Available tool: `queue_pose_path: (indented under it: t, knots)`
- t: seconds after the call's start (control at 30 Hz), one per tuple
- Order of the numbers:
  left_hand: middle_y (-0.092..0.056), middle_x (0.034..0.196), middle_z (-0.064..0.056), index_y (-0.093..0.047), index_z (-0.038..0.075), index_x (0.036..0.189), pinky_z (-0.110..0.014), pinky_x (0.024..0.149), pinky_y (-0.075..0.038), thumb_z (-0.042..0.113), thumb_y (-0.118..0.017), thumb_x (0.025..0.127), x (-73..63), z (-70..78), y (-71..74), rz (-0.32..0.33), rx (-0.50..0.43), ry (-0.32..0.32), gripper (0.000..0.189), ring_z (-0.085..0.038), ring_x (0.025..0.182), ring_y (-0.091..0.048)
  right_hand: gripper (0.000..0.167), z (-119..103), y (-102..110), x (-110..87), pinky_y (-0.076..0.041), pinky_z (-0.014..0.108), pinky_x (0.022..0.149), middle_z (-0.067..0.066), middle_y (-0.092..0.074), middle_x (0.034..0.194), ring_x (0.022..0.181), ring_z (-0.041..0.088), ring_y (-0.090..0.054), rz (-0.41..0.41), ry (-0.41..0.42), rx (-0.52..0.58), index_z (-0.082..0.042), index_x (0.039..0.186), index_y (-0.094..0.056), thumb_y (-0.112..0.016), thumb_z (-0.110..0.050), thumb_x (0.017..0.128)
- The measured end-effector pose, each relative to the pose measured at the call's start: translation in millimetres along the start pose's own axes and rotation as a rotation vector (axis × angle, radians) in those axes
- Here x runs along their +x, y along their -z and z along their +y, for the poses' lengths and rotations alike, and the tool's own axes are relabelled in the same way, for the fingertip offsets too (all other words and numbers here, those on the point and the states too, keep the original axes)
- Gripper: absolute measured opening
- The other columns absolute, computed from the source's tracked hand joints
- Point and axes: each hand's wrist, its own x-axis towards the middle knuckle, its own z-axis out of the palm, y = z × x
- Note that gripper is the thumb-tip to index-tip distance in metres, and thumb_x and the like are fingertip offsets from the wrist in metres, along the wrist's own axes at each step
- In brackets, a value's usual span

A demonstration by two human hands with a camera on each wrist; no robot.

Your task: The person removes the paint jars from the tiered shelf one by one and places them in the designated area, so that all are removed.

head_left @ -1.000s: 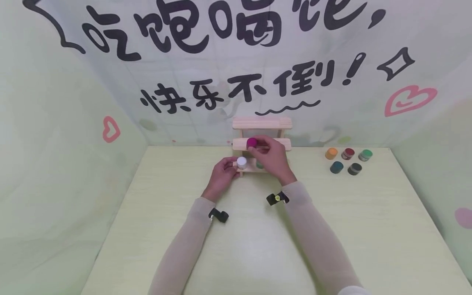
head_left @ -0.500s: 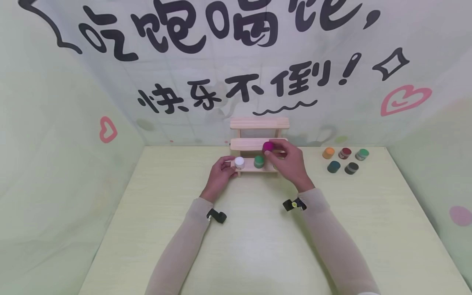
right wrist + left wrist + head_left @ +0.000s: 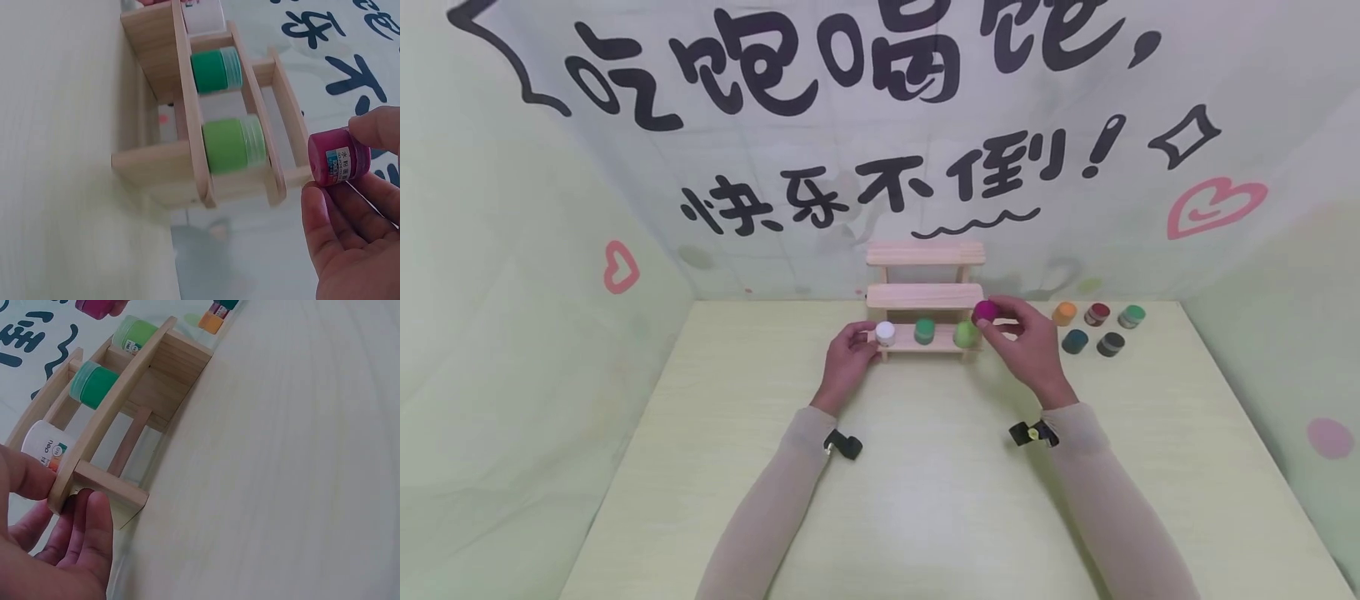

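Pale fabric sleeves (image 3: 767, 508) came up from the bottom of the frame across the table (image 3: 917, 483). At centre, the left hand (image 3: 847, 360) held the left end of the lowest shelf (image 3: 905, 340), thumb above and fingers curled beneath. Its thumb lay close by the white jar (image 3: 885, 334), so a careless squeeze or lift there could have nudged that jar or tilted the wooden rack (image 3: 925, 295).

Right of centre, the right hand (image 3: 1028, 346) had thumb and fingertips clamped on the magenta jar (image 3: 985, 313), which hung tilted in the air by the rack's right end. With only fingertips bearing it, it might have slipped and dropped. Just beside it stood the light green jar (image 3: 965, 335), near the shelf's end; a low sideways swing could have knocked it off or pushed it against the green jar (image 3: 924, 332). Farther right, a wide swing of the knuckles could have toppled the orange jar (image 3: 1064, 313).

Half a second earlier, the magenta jar was farther left, and it and the right hand mostly hid the light green jar; now that jar showed plainly. The left hand had kept its place at the shelf's end.
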Motion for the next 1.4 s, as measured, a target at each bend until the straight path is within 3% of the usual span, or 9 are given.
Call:
queue_pose_path:
  t: [0.37, 0.67, 0.93, 1.1, 1.27, 1.33, 1.4]
  knots:
    - [-0.069, 0.105, -0.010, -0.067, 0.011, 0.129, -0.026, 0.082, -0.066, 0.004, -0.068, 0.097, -1.2, -8.8, -3.3, -0.016, -0.014, -0.046, 0.032, -0.015, 0.087, -0.071, 0.044, 25.4, 36.0, -17.8, -0.056, 0.005, 0.088, 0.019, -0.070, 0.129, 0.103, -0.012, -0.062, 0.075, -0.032, -0.015, -0.003, 0.136, -0.067, -0.077, -0.021, 0.098]
    - [-0.073, 0.105, -0.012, -0.067, 0.011, 0.127, -0.025, 0.081, -0.066, 0.005, -0.067, 0.098, -2.5, -7.2, -1.7, -0.013, 0.018, -0.052, 0.029, -0.013, 0.086, -0.072, 0.043, 44.8, 63.7, -30.0, -0.054, 0.002, 0.086, 0.026, -0.070, 0.127, 0.099, -0.015, -0.061, 0.127, -0.036, -0.064, 0.002, 0.134, -0.068, -0.080, -0.011, 0.094]
    - [-0.075, 0.106, -0.012, -0.067, 0.013, 0.126, -0.025, 0.080, -0.065, 0.007, -0.067, 0.099, -2.9, -5.2, -0.7, -0.020, 0.047, -0.045, 0.027, -0.013, 0.087, -0.073, 0.043, 58.0, 85.0, -36.0, -0.053, 0.000, 0.085, 0.017, -0.070, 0.128, 0.099, -0.014, -0.060, 0.139, -0.105, -0.121, -0.006, 0.135, -0.070, -0.080, -0.021, 0.096]
    - [-0.076, 0.106, -0.010, -0.068, 0.016, 0.125, -0.025, 0.080, -0.064, 0.009, -0.068, 0.099, -3.0, -3.7, 0.5, -0.030, 0.067, -0.044, 0.027, -0.015, 0.089, -0.075, 0.049, 64.5, 94.0, -39.6, -0.053, 0.001, 0.087, 0.021, -0.066, 0.141, 0.102, -0.017, -0.058, 0.131, -0.149, -0.136, -0.004, 0.139, -0.066, -0.079, -0.025, 0.097]
    - [-0.074, 0.103, -0.010, -0.068, 0.015, 0.124, -0.027, 0.081, -0.065, 0.008, -0.067, 0.098, -3.7, -2.5, 1.6, -0.027, 0.069, -0.049, 0.026, -0.017, 0.089, -0.075, 0.051, 70.5, 101.9, -41.7, -0.051, 0.000, 0.087, 0.024, -0.067, 0.139, 0.099, -0.018, -0.057, 0.124, -0.171, -0.183, -0.004, 0.141, -0.065, -0.078, -0.029, 0.098]
    - [-0.074, 0.103, -0.010, -0.067, 0.015, 0.124, -0.027, 0.081, -0.065, 0.008, -0.067, 0.099, -3.4, -3.5, 1.5, -0.029, 0.065, -0.050, 0.026, -0.016, 0.089, -0.075, 0.050, 74.2, 106.2, -43.1, -0.050, -0.002, 0.085, 0.019, -0.072, 0.131, 0.097, -0.018, -0.057, 0.127, -0.179, -0.201, -0.005, 0.140, -0.066, -0.077, -0.029, 0.098]
    - [-0.074, 0.104, -0.011, -0.067, 0.014, 0.124, -0.027, 0.082, -0.065, 0.008, -0.067, 0.099, -3.2, -4.4, 1.2, -0.032, 0.060, -0.048, 0.026, -0.016, 0.090, -0.075, 0.049, 78.3, 110.9, -45.3, -0.050, -0.002, 0.083, 0.004, -0.075, 0.120, 0.095, -0.018, -0.058, 0.130, -0.186, -0.205, -0.005, 0.139, -0.067, -0.078, -0.030, 0.098]
